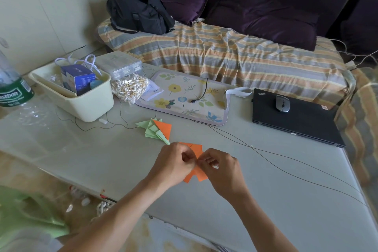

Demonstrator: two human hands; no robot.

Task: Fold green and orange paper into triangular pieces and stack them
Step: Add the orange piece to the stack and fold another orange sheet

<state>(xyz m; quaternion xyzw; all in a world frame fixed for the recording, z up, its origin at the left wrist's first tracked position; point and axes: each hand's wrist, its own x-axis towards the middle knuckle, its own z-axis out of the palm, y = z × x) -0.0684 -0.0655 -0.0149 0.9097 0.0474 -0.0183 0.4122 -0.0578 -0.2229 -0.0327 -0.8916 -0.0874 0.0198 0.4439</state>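
- A green-labelled bottle [10, 86] is standing at the far left of the table [266, 200], cut off by the frame edge so only part of its label is reading.
- Right of the bottle, a cream bin [81, 104] is holding one blue box [78, 80]; the bin's other contents are lying too deep to make out.
- Right of the bin, a bag of cotton swabs [131, 88] is leaning under a clear plastic case [118, 64].
- Nearer than the bin, the stack of folded triangles [156, 131] is lying on the table: one orange piece is sitting on top of what are perhaps four or five green ones, their overlap hiding the true count.
- Just this side of that stack, the left hand [173, 166] is curling its fingers and pinching the orange paper [196, 170], covering the sheet's left part.
- The right hand [222, 172] is meeting it fingertip to fingertip, pinching the same paper and hiding its right part; both forearms are reaching in from the bottom edge.
- Right of the bin, one floral mat [184, 98] is lying flat with a short black cable [201, 93] on it.
- Furthest right of the bin, one closed laptop [296, 120] is carrying one grey mouse [282, 103].
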